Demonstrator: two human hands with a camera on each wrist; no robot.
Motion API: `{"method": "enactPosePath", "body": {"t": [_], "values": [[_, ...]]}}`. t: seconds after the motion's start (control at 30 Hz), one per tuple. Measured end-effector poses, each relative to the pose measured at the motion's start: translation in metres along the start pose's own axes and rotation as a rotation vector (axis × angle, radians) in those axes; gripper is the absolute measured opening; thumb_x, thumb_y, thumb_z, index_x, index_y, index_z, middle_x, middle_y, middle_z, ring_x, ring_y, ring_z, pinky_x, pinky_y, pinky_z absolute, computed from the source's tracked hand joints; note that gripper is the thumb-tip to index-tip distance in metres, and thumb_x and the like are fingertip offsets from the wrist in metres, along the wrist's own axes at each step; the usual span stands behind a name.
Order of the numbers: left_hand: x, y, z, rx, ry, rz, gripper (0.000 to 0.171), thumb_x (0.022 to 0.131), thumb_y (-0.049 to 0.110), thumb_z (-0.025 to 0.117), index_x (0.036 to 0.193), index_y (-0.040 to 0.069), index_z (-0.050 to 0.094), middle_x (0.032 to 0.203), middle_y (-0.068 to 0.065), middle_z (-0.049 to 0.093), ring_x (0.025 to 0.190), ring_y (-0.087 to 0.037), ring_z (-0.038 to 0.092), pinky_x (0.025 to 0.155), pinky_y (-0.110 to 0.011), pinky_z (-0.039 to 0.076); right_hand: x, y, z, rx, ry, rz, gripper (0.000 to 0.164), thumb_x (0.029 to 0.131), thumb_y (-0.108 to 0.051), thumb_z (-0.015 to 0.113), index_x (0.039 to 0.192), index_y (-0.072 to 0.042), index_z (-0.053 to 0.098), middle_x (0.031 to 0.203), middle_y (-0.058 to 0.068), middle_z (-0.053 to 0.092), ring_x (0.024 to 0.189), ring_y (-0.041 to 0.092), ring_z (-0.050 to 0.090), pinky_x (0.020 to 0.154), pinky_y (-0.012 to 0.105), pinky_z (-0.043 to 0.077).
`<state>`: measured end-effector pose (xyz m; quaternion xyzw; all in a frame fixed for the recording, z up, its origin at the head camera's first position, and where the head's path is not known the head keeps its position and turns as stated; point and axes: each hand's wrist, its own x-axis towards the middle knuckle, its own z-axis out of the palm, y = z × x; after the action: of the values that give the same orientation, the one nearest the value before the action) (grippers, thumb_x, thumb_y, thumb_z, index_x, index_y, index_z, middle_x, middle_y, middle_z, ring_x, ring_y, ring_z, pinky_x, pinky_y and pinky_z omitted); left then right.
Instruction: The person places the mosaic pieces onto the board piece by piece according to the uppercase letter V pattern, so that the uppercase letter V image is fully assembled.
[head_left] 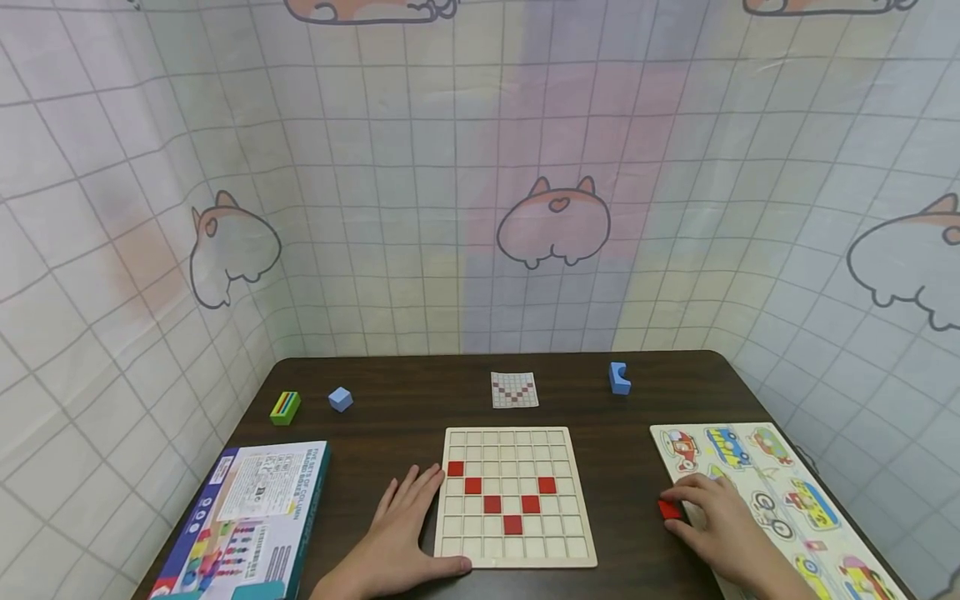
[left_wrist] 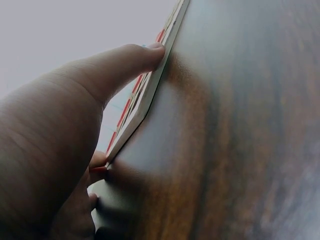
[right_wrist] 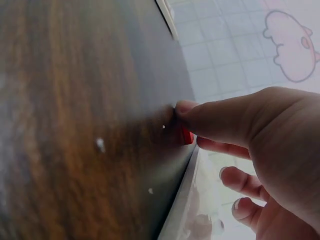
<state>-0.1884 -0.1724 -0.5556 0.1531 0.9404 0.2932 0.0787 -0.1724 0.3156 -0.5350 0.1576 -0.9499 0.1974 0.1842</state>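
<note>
A cream grid board (head_left: 517, 563) lies flat on the dark table, with several red square tiles (head_left: 512, 525) set in its cells in a V-like pattern. Along the board's left side rests my left hand (head_left: 397, 533), fingers extended and thumb on the near edge. In the left wrist view that thumb (left_wrist: 132, 60) touches the board's rim. My right hand (head_left: 723, 525) pinches another red tile (head_left: 670, 510) between thumb and finger, at the left edge of the picture puzzle board (head_left: 750, 442). The right wrist view shows this tile (right_wrist: 187, 135) partly hidden by the thumb.
A small pattern card (head_left: 514, 390) lies behind the grid board. To its right is a blue notched block (head_left: 618, 378); at the back left are a blue cube (head_left: 341, 399) and a green striped block (head_left: 285, 408). A boxed set (head_left: 262, 508) lies at left.
</note>
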Motion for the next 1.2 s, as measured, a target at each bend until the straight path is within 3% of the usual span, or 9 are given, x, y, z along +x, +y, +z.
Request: {"method": "enactPosePath", "body": {"t": [0.17,0.4,0.7,1.2], "values": [[0.000,0.000,0.000,-0.008,-0.002,0.000,0.137,0.074,0.092,0.079,0.178,0.022,0.026,0.186,-0.003,0.027,0.175,-0.041,0.012,0.136,-0.077,0.004,-0.001,0.001,0.002,0.037,-0.015,0.017,0.027,0.081,-0.018,0.100,0.102,-0.027,0.085,0.107,-0.013,0.075,0.091,0.005,0.045,0.073,0.028,0.041],[-0.001,0.001,-0.001,-0.010,-0.002,0.009,0.137,0.074,0.093,0.079,0.178,0.021,0.026,0.186,-0.004,0.027,0.175,-0.041,0.012,0.135,-0.077,0.005,0.003,-0.006,0.006,0.031,-0.042,0.023,0.026,0.082,-0.023,0.099,0.099,-0.031,0.080,0.100,-0.019,0.073,0.087,0.006,0.046,0.072,0.028,0.042],[-0.001,0.001,-0.001,-0.008,0.001,0.009,0.137,0.074,0.093,0.079,0.178,0.020,0.027,0.186,-0.004,0.027,0.175,-0.041,0.013,0.135,-0.077,0.005,0.013,-0.021,0.004,0.022,-0.185,0.088,0.020,0.090,-0.028,0.094,0.102,-0.035,0.079,0.105,-0.023,0.071,0.096,0.007,0.052,0.083,0.033,0.049],[-0.002,0.002,-0.001,0.014,0.011,0.006,0.137,0.073,0.094,0.078,0.178,0.021,0.028,0.185,-0.002,0.028,0.175,-0.040,0.012,0.135,-0.077,0.006,0.034,-0.040,0.013,0.079,-0.215,0.071,0.017,0.095,-0.030,0.091,0.108,-0.033,0.079,0.106,-0.023,0.070,0.105,0.006,0.055,0.095,0.038,0.056]]}}
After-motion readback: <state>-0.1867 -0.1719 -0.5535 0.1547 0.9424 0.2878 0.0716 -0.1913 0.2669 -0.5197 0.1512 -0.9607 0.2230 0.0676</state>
